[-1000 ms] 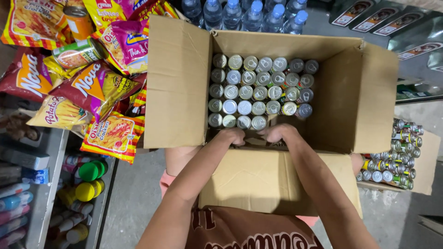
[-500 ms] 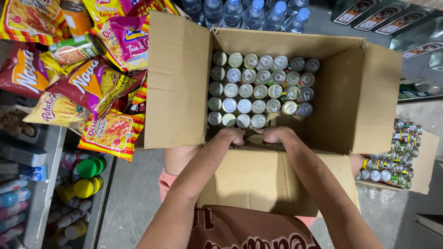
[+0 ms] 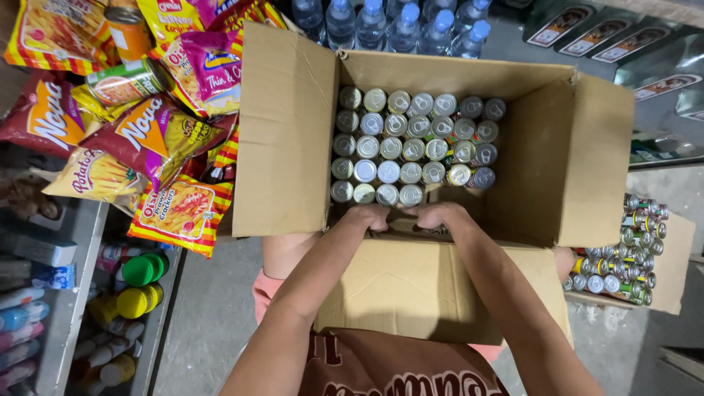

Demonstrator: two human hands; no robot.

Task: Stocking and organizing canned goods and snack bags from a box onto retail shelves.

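- Your left hand (image 3: 367, 217) and right hand (image 3: 438, 215) sit side by side at the near edge of the open cardboard box (image 3: 286, 132), fingers curled down into it; what each grip pinches is hidden, so I cannot tell.
- The box rests against your lap, flaps spread, with rows of small cans (image 3: 411, 147) packed upright against its far wall and left side.
- The near right corner of the box holds no cans, so the rows could topple into that gap if you tilt the box.
- The near flap (image 3: 433, 286) hangs over your knees; leaning on it could slide the box.
- A second box (image 3: 671, 264) at your right holds more cans (image 3: 623, 249).
- Snack bags (image 3: 147, 139) crowd the left flap and could snag.
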